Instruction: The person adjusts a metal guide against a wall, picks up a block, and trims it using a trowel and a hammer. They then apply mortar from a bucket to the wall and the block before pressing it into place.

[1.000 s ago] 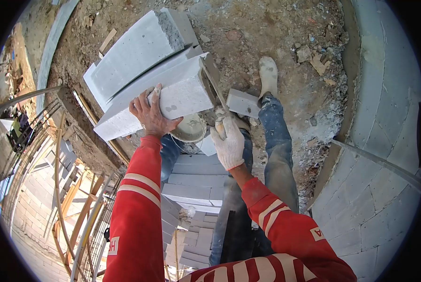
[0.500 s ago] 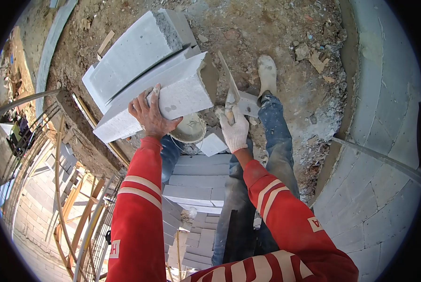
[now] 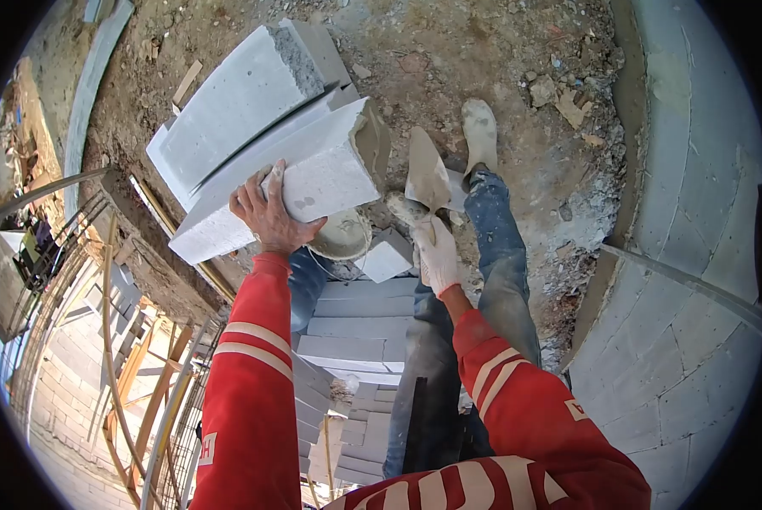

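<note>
My left hand (image 3: 276, 210) is bare and lies across a pale grey lightweight concrete block (image 3: 330, 174), fingers spread over its edge and thumb towards the bucket. The block leans at a slant, and grey mortar coats its right end. In a white knit glove, my right hand (image 3: 434, 251) grips a trowel (image 3: 429, 174), its broad blade pointing away from me beside the coated end. Just below the held block is a bucket (image 3: 344, 236) of grey mortar with a thin wire handle. Two more blocks (image 3: 240, 98) lie against the far side of the held one.
A small block piece (image 3: 389, 255) sits beside the bucket, near my legs. My boot (image 3: 481, 132) stands on rough dirt. A block wall (image 3: 687, 255) rises on the right, with a metal bar (image 3: 687, 285) across it. Rebar and wooden poles (image 3: 147, 399) are at the lower left.
My right hand has turned the trowel so its blade, seen edge-on before, now shows its flat face. That hand moved slightly right and down. My left hand stays on the block.
</note>
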Demonstrator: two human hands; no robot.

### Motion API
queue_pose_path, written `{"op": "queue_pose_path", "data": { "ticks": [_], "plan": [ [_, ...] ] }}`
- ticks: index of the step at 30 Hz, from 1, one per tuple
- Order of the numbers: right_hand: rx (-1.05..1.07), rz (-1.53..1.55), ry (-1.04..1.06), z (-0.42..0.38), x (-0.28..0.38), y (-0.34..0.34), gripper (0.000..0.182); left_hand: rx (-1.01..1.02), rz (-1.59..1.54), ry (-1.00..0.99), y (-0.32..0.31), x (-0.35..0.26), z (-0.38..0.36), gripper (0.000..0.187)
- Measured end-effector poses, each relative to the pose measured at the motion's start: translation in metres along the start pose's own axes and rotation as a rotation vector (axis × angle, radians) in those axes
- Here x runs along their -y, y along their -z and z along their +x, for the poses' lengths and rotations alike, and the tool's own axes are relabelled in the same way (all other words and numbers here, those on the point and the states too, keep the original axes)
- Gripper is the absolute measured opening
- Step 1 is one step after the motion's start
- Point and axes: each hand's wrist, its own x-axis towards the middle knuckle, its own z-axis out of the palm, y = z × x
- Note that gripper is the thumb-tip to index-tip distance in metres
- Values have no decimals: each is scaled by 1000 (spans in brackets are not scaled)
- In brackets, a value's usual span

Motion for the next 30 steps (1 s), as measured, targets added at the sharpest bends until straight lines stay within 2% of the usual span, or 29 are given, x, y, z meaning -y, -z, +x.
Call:
{"op": "queue_pose_path", "data": {
  "ticks": [2,5,8,10,12,15,18,19,20,22,25,30],
  "plan": [
    [165,63,-156,43,8,10,14,-7,-5,3,-1,-1,0,116],
    [288,14,-117,69,27,10,12,-9,-3,1,0,1,1,114],
    [294,-65,-77,63,45,12,14,5,-7,9,2,-1,-2,114],
    [269,-93,-125,56,47,14,13,-6,25,-39,3,-1,1,107],
    [194,-301,41,59,43,15,22,8,30,-22,5,0,3,108],
    [135,-359,84,59,56,17,25,21,25,-10,4,-1,1,109],
    [162,-437,50,63,86,18,27,7,-7,22,0,1,-1,113],
    [143,-582,336,71,83,19,31,10,-31,51,-1,2,-2,118],
    [148,-592,335,70,83,23,31,9,-33,61,-1,2,-4,118],
    [108,-721,493,64,104,23,35,44,-32,70,-1,2,-3,118],
    [189,-912,448,42,144,25,37,40,-7,33,3,2,-2,114],
    [297,-852,476,17,166,38,34,43,-44,57,2,2,-4,113]
  ]
}}
